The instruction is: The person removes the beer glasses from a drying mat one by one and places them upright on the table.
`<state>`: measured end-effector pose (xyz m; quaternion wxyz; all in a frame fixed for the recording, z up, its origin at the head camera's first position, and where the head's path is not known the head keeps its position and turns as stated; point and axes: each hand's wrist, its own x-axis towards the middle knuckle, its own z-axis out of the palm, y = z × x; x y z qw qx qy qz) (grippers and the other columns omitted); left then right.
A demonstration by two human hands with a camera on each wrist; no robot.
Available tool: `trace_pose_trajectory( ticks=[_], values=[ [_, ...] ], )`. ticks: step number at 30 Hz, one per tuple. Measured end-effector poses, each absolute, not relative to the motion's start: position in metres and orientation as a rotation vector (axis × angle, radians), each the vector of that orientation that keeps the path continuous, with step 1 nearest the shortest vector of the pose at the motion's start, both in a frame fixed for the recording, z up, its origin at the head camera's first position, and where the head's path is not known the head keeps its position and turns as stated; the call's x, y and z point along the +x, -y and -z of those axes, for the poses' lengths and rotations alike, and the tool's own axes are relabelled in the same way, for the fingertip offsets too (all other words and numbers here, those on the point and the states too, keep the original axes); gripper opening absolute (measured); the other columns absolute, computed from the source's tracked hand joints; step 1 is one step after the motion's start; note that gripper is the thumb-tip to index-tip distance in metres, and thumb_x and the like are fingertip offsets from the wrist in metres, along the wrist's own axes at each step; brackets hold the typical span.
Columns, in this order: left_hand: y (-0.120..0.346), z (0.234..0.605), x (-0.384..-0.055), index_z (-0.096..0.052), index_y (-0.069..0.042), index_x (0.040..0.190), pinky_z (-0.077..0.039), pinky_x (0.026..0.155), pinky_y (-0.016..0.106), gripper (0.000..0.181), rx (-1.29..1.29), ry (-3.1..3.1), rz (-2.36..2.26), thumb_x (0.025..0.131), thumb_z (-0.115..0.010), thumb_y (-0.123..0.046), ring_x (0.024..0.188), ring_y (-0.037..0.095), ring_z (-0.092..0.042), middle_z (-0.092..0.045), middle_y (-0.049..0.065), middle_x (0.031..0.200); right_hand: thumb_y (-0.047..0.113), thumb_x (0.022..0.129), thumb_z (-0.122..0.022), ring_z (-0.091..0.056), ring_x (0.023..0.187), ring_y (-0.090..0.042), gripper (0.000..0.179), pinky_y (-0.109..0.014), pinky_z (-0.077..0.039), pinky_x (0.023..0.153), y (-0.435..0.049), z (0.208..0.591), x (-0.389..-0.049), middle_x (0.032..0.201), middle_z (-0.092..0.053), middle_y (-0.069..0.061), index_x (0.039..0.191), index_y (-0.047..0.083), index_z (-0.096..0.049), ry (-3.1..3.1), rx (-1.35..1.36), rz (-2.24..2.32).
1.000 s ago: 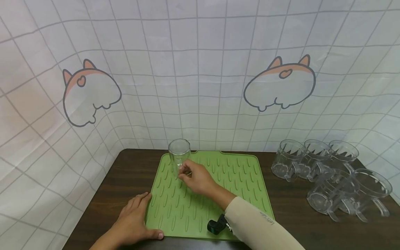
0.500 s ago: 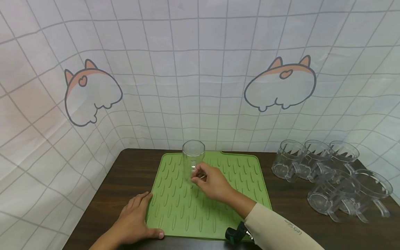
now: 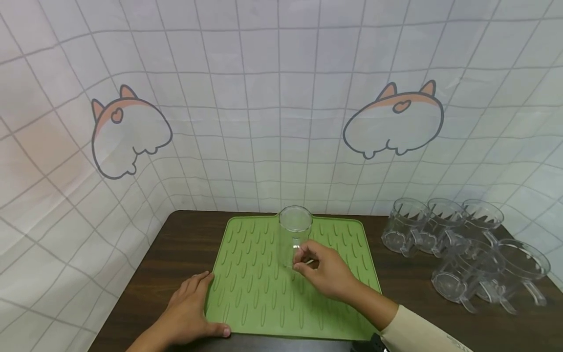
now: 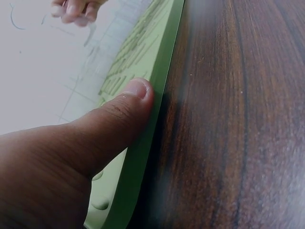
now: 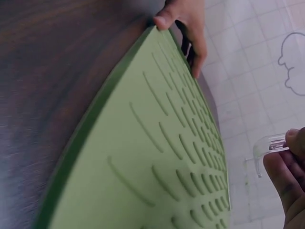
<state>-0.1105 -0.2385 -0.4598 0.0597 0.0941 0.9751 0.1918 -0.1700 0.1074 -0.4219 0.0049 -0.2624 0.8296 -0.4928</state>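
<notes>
In the head view a clear glass mug (image 3: 290,239) stands upright over the middle of a green ridged drying mat (image 3: 255,303). My right hand (image 3: 327,271) pinches its handle between thumb and curled fingers. The right wrist view shows the clear handle (image 5: 271,144) in those fingers at the right edge. My left hand (image 3: 186,308) lies at the mat's front left corner, fingers along its left side and thumb on the front edge. In the left wrist view the left thumb (image 4: 138,93) presses flat on the mat's rim.
Several clear mugs (image 3: 402,227) stand grouped on the right of the dark wooden table (image 3: 154,259), handles toward the front. A white gridded curtain (image 3: 264,98) with cartoon animal prints hangs right behind the table and along its sides.
My right hand has carried the mug rightward and slightly nearer, from the mat's back left to its middle. The left hand has kept its place on the corner.
</notes>
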Motion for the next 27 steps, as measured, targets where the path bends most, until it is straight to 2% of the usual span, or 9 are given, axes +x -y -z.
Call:
trace_pose_trajectory(
  ticks=[14,21,27],
  values=[
    [0.237,0.46,-0.11,-0.039,0.001,0.153,-0.033,0.105,0.07,0.14,0.283,-2.962,-0.58,0.052,-0.078,-0.088,0.139,0.047,-0.036,-0.039,0.022,0.154,0.012,0.096,-0.074,-0.069,0.092,-0.011,0.014,-0.03,-0.058,0.079,-0.158,0.424,-0.134,0.1,-0.067,0.009,0.103,0.017,-0.063,-2.646,-0.906,1.549],
    [0.237,0.46,-0.112,-0.038,0.0,0.154,-0.033,0.104,0.07,0.141,0.29,-2.953,-0.561,0.053,-0.077,-0.089,0.139,0.047,-0.036,-0.038,0.022,0.154,0.009,0.094,-0.076,-0.068,0.089,-0.007,0.019,-0.029,-0.059,0.077,-0.176,0.427,-0.125,0.098,-0.067,0.012,0.103,0.02,-0.063,-2.698,-0.954,1.54],
    [0.236,0.457,-0.112,-0.037,0.002,0.155,-0.031,0.105,0.071,0.141,0.273,-2.929,-0.574,0.053,-0.08,-0.085,0.141,0.048,-0.034,-0.036,0.024,0.155,0.01,0.095,-0.075,-0.068,0.089,-0.008,0.018,-0.029,-0.059,0.075,-0.187,0.429,-0.118,0.099,-0.067,0.009,0.104,0.02,-0.063,-2.696,-0.97,1.548]
  ],
)
